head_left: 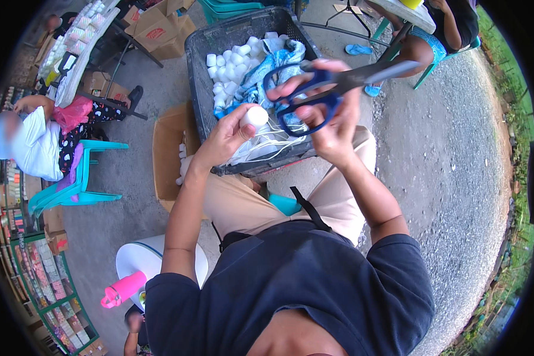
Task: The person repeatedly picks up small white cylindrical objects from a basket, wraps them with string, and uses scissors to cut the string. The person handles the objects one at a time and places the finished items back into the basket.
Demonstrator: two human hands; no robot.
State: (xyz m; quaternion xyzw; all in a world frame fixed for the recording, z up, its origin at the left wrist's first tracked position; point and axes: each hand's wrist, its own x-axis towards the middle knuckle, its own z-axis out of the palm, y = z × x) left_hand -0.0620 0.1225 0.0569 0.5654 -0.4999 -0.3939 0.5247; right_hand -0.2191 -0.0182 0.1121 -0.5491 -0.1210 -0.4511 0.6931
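Note:
My left hand (228, 135) holds a small white round piece (256, 116) between thumb and fingers, just above the near rim of a dark plastic crate (199, 77). My right hand (332, 121) grips blue-handled scissors (332, 89), fingers through the loops, blades pointing right and away. The crate holds several white round pieces (231, 65), a blue and white cloth (267, 68) and white cords (267, 145). I sit with my knees against the crate.
An open cardboard box (169, 154) stands left of the crate. A seated person (35, 142) on a teal chair (71, 190) is at left, another seated person (439, 35) at top right. A white stool with a pink bottle (123, 289) is lower left. Gravel lies right.

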